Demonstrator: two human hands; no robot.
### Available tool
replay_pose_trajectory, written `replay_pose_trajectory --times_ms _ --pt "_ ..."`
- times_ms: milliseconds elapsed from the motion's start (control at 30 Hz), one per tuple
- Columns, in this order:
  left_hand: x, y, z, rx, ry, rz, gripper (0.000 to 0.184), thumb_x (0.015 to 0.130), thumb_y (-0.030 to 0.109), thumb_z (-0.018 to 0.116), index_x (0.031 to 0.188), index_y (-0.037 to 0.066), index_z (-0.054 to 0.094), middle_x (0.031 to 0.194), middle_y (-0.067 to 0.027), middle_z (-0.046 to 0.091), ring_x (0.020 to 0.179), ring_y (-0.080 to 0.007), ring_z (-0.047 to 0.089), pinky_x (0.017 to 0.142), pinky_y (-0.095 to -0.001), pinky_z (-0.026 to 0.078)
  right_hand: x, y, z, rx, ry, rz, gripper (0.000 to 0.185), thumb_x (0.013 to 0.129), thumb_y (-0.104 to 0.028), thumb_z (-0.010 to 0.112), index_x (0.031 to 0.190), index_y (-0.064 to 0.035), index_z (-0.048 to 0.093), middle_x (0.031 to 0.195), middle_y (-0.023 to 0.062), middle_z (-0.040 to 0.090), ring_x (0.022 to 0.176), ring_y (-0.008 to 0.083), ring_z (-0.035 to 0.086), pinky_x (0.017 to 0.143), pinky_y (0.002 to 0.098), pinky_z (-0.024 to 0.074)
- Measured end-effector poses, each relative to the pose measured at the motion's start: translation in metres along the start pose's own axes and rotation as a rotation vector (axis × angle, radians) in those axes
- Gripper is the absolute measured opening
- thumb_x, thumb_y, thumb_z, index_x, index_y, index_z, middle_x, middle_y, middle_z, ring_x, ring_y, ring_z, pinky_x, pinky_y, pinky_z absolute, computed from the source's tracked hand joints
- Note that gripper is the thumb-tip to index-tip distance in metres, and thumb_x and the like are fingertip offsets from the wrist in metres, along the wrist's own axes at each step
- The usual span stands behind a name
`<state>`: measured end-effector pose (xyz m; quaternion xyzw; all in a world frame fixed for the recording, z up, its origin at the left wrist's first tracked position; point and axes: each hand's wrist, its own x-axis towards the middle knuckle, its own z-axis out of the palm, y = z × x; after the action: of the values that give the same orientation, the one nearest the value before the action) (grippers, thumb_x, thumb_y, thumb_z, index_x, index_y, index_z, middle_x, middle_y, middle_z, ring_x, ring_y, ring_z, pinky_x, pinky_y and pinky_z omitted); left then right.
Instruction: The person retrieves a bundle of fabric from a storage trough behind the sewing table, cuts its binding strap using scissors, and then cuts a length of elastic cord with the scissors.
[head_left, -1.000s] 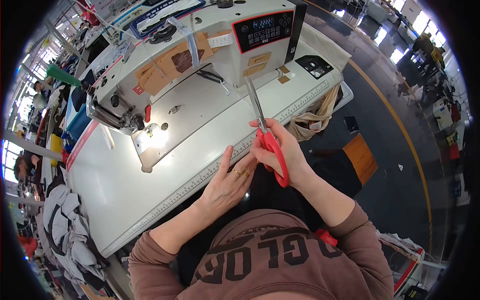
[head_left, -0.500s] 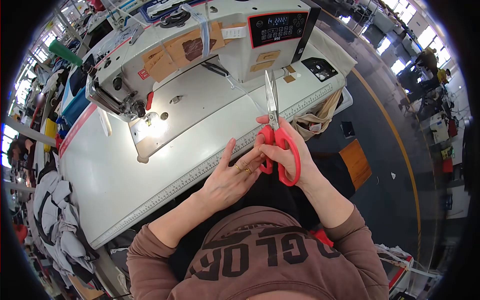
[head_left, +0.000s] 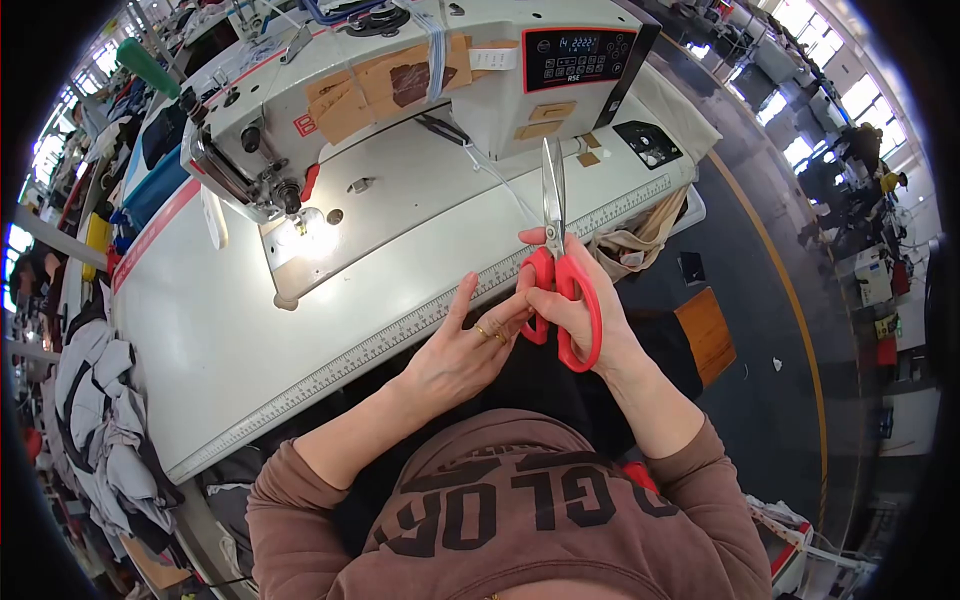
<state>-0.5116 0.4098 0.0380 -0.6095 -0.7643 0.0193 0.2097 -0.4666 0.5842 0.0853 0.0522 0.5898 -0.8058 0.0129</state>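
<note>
My right hand point(head_left: 583, 315) holds a pair of scissors point(head_left: 567, 285) with red handles, its thumb lying over the grips. The metal blades point up and away from me and lie almost together. Beside it, my left hand point(head_left: 462, 350) has its thumb spread and its fingers stretched toward the handles. Those left fingertips meet the right thumb and fingers, partly hidden there. Two rings show on the left hand. Both hands are at the near edge of the sewing machine table point(head_left: 230, 370), by the ruler strip point(head_left: 400, 330).
Behind the hands stands a sewing machine point(head_left: 490, 80) with a lit needle area point(head_left: 305, 235) and a control panel point(head_left: 575, 58). Black-handled tweezers or snips point(head_left: 440, 128) lie under its arm. Grey garments point(head_left: 110, 430) are heaped at left; beige cloth point(head_left: 640, 240) hangs at right.
The scissor blades have come closer together. The view has shifted slightly, so the machine appears a little lower and further right. Both hands keep nearly the same pose.
</note>
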Motion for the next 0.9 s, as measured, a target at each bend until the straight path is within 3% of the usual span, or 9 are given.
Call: replay_pose_trajectory --times_ms 167,500,667,900 --pt "-0.0023 0.0022 0.0019 0.074 0.018 0.004 0.039 0.083 0.025 0.052 0.115 0.005 0.061 0.134 -0.0070 0.045 0.137 -0.0187 0.019 0.106 -0.0578 0.023 0.0007 0.0004 0.0002 -0.041 -0.008 -0.007 0.049 0.079 0.003 0.056 0.124 -0.0015 0.040 0.083 0.0042 0.055 0.072 0.0087 0.052 0.061 0.0186 0.0425" --pt "-0.0020 0.0015 -0.0019 -0.048 0.006 -0.007 0.039 0.083 0.024 0.051 0.117 0.005 0.059 0.130 -0.0034 0.050 0.138 -0.0182 0.018 0.106 -0.0578 0.023 0.0009 0.0014 0.0011 -0.075 0.005 -0.017 0.047 0.078 0.001 0.057 0.122 -0.0013 0.042 0.083 0.0048 0.054 0.070 0.0093 0.051 0.056 0.0197 0.0424" --pt "-0.0014 0.0018 -0.0023 -0.101 0.009 -0.019 0.039 0.083 0.023 0.052 0.117 0.006 0.059 0.130 -0.0031 0.050 0.138 -0.0182 0.017 0.106 -0.0590 0.021 0.0014 0.0014 0.0009 -0.048 0.003 -0.040 0.046 0.079 0.001 0.054 0.123 -0.0009 0.041 0.084 0.0060 0.055 0.074 0.0105 0.052 0.064 0.0207 0.0430" --pt "-0.0008 0.0019 -0.0052 -0.373 0.025 -0.056 0.026 0.082 0.019 0.054 0.104 0.008 0.063 0.125 -0.0041 0.053 0.138 -0.0196 0.019 0.106 -0.0609 0.019 0.0028 0.0011 0.0030 -0.003 0.033 -0.024 0.045 0.079 0.003 0.053 0.123 -0.0005 0.042 0.085 0.0063 0.055 0.074 0.0114 0.052 0.065 0.0208 0.0430"
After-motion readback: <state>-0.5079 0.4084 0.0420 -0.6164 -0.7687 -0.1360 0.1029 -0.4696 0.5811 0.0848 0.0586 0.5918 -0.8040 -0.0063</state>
